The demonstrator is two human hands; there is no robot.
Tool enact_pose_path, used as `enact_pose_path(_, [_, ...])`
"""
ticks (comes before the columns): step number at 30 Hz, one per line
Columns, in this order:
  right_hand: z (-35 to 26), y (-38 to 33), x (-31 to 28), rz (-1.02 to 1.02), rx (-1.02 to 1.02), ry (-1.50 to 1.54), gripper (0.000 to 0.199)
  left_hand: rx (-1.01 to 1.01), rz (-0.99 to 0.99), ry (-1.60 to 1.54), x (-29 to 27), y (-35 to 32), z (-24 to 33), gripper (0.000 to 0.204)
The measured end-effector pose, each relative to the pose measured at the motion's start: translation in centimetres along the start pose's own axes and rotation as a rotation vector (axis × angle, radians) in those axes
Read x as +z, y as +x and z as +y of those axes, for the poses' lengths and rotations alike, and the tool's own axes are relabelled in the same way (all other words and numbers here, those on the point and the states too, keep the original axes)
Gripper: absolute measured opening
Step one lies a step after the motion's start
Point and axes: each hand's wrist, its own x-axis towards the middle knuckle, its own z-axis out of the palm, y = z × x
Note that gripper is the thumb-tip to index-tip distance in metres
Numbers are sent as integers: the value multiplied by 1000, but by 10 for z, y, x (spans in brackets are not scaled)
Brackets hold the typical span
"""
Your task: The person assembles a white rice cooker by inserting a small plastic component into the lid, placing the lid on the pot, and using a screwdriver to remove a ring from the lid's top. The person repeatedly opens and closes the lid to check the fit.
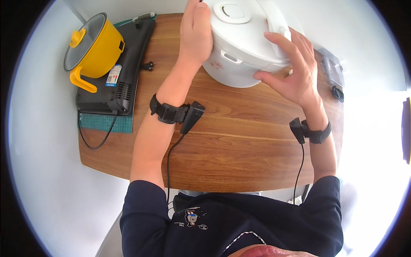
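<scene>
A white rice cooker (239, 73) with a pale flower print stands at the far edge of the table, its upper part cut off by the picture's top. Its lid (252, 36) looks closed. Against the cooker's left side lies my left hand (197, 36), its fingertips partly out of the picture. My right hand (297, 68) grips the right side, thumb on the body below the lid's rim and index finger reaching over the white carrying handle (276, 23). The other right fingers curl behind, partly hidden.
At the left, a yellow electric pot (98, 51) with a glass lid rests on a black appliance (107, 100) over a green cutting mat (92, 123). A black plug (148, 66) lies beside it. A clear plastic box (332, 68) and a black coil (338, 94) sit at the right edge.
</scene>
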Motion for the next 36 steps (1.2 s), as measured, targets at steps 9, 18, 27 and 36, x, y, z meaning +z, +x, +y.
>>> enact_pose_path(9, [15,1,-24,-117,-99,11,88,-74,-56,167,-6,7,25,43])
enact_pose_path(18, [35,2,-40,-160,-137,12,76,228,-285,506,-16,12,31,42])
enact_pose_path(27, [39,-6,-28,-36,-264,-122,63,279,-202,472,-2,9,25,43])
enact_pose_path(36, [72,-28,-22,-25,33,192,121,393,-28,321,9,9,7,44])
